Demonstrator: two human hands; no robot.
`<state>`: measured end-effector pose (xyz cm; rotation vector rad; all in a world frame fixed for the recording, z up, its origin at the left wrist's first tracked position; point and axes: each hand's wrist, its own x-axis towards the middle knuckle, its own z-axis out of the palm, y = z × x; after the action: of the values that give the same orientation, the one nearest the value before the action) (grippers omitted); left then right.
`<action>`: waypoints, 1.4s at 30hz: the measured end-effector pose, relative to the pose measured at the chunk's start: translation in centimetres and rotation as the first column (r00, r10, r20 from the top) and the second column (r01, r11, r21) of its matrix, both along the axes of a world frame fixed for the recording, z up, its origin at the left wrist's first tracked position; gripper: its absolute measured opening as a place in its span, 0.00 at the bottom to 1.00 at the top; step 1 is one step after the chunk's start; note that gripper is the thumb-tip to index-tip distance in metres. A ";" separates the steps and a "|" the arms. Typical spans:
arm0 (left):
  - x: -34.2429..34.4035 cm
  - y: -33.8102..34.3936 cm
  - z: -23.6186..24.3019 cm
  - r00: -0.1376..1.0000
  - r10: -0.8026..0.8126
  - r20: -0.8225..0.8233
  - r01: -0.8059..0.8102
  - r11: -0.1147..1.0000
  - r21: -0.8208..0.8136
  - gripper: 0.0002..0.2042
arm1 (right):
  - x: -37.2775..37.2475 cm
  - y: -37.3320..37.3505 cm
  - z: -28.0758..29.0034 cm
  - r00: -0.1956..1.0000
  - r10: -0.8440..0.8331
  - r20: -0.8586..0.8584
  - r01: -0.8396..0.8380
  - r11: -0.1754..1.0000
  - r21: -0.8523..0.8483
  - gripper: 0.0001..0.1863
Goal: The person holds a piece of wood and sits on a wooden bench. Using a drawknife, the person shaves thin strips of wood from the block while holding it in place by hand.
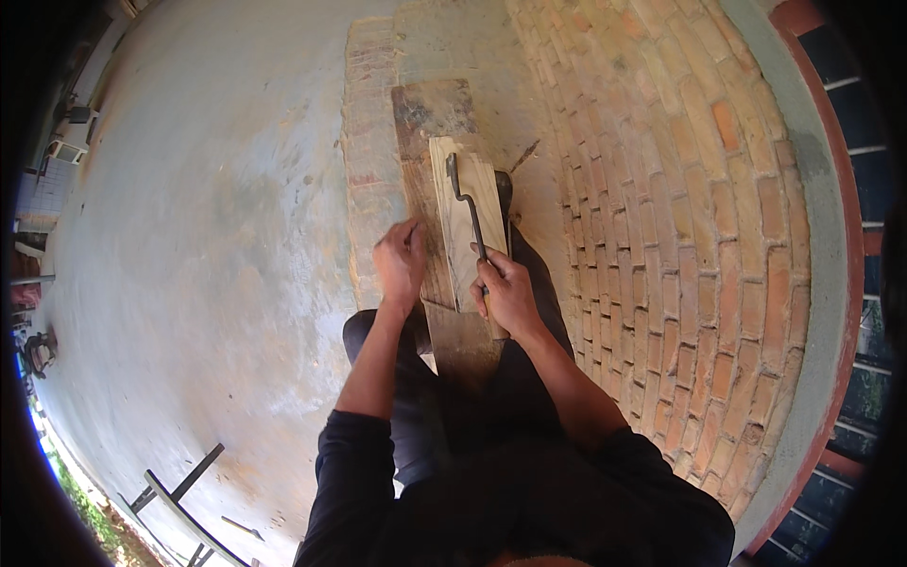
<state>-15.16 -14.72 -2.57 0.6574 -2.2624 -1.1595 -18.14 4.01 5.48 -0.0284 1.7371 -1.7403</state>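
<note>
A dark plank (425,113) lies lengthwise between my legs, with pale, thin wooden boards (453,260) stacked on it. My right hand (504,295) grips a cranked black metal tool (469,203) with what looks like a wooden handle; its bent upper end lies over the top board. Just left of the boards is my left hand (400,260), its fingers curled together beside the plank's edge; whether anything small is in them is hidden.
A brick wall (718,236) rises on the right beside barred windows (841,378). Pale concrete floor (189,236) spreads to the left. A metal frame (175,496) and a small stick-like object (241,526) are at lower left. Assorted objects (42,350) line the far-left edge.
</note>
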 end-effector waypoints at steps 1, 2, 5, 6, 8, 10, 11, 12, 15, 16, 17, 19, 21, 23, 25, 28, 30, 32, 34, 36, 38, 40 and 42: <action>-2.3 -1.3 0.0 1.000 -0.009 -0.020 0.009 1.000 -0.016 0.08 | -0.6 -0.6 -0.2 1.000 0.000 -0.001 0.000 1.000 0.007 0.22; -4.7 -2.4 0.0 1.000 -0.015 -0.012 0.015 1.000 -0.009 0.09 | -1.1 -1.1 -0.2 1.000 -0.004 -0.001 0.004 1.000 0.016 0.23; -11.4 -5.3 0.0 0.998 -0.056 -0.025 0.056 0.998 -0.024 0.09 | -2.5 -2.6 0.6 1.000 -0.026 -0.005 0.027 0.990 0.135 0.27; -13.0 -6.2 -0.5 0.996 -0.081 -0.032 0.080 0.996 -0.037 0.09 | -2.8 -3.0 0.6 1.000 -0.021 -0.010 0.022 0.991 0.129 0.28; -15.7 -7.4 -1.7 0.990 -0.133 -0.048 0.130 0.990 -0.056 0.08 | -3.0 -3.8 0.5 1.000 -0.012 -0.023 0.015 0.992 0.123 0.30; -17.2 -8.4 -3.9 0.990 -0.141 0.006 0.141 0.988 -0.060 0.08 | -3.3 -4.4 0.8 1.000 -0.010 -0.006 0.011 0.992 0.127 0.31; -17.7 -8.5 -4.2 0.989 -0.147 0.029 0.149 0.987 -0.064 0.07 | -3.5 -4.6 1.1 1.000 -0.013 -0.002 0.013 0.992 0.127 0.31; -17.9 -8.5 -4.6 0.987 -0.159 0.030 0.160 0.986 -0.045 0.07 | -3.6 -4.8 1.3 1.000 -0.004 -0.031 0.008 0.988 0.155 0.30; -17.8 -8.7 -4.8 0.978 -0.209 0.028 0.210 0.977 -0.033 0.06 | -3.7 -5.0 1.1 0.998 0.004 -0.068 0.008 0.985 0.174 0.30; -17.8 -9.0 -4.7 0.971 -0.240 0.024 0.241 0.969 -0.061 0.06 | -3.7 -5.0 0.9 0.997 0.003 -0.075 0.010 0.985 0.173 0.30; -17.8 -9.3 -4.6 0.963 -0.269 0.024 0.270 0.958 -0.093 0.06 | -3.8 -5.1 0.7 0.997 0.004 -0.080 0.009 0.986 0.167 0.30; -18.0 -9.5 -4.4 0.960 -0.280 0.021 0.280 0.948 -0.153 0.06 | -3.9 -5.3 0.7 0.995 0.019 -0.102 0.000 0.983 0.181 0.30; -17.9 -9.8 -4.4 0.958 -0.285 0.031 0.286 0.940 -0.186 0.06 | -3.9 -5.4 0.8 0.990 0.044 -0.133 -0.014 0.976 0.216 0.30; -18.0 -9.8 -4.4 0.957 -0.285 0.044 0.288 0.939 -0.186 0.06 | -3.9 -5.5 0.9 0.995 0.025 -0.099 -0.005 0.980 0.198 0.30; -18.2 -9.9 -4.4 0.955 -0.292 0.057 0.297 0.932 -0.209 0.06 | -3.8 -5.5 1.0 0.995 0.018 -0.093 0.000 0.981 0.195 0.30; -18.2 -9.9 -4.6 0.953 -0.296 0.067 0.304 0.928 -0.215 0.06 | -3.6 -5.7 1.2 0.993 0.030 -0.111 -0.007 0.978 0.206 0.29; -18.3 -10.0 -4.7 0.953 -0.295 0.065 0.302 0.930 -0.208 0.06 | -4.1 -6.0 1.1 0.990 0.036 -0.134 -0.008 0.979 0.203 0.29; -18.3 -9.9 -4.7 0.955 -0.289 0.060 0.295 0.935 -0.194 0.06 | -4.3 -6.2 1.0 0.992 0.034 -0.123 -0.005 0.975 0.223 0.29; -18.3 -9.8 -4.8 0.955 -0.295 0.038 0.296 0.932 -0.207 0.06 | -4.0 -6.1 1.0 0.991 0.042 -0.129 -0.008 0.967 0.254 0.29; -18.3 -9.8 -4.4 0.955 -0.294 0.033 0.294 0.929 -0.227 0.07 | -3.3 -5.9 1.0 0.985 0.069 -0.155 -0.022 0.957 0.288 0.29; -18.2 -9.8 -4.3 0.953 -0.299 0.050 0.302 0.921 -0.244 0.07 | -3.7 -6.1 1.0 0.989 0.046 -0.141 -0.009 0.968 0.251 0.29; -18.4 -10.0 -4.9 0.955 -0.289 0.063 0.296 0.922 -0.249 0.06 | -3.9 -6.1 0.8 0.989 0.037 -0.141 -0.003 0.972 0.236 0.29; -18.6 -10.1 -5.3 0.956 -0.287 0.064 0.293 0.918 -0.267 0.06 | -4.2 -5.9 0.4 0.984 0.046 -0.170 -0.004 0.971 0.240 0.29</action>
<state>-33.71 -24.82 -7.83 0.2316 -2.5400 -0.9394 -22.35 -1.89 5.91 -0.0993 2.0549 -1.5383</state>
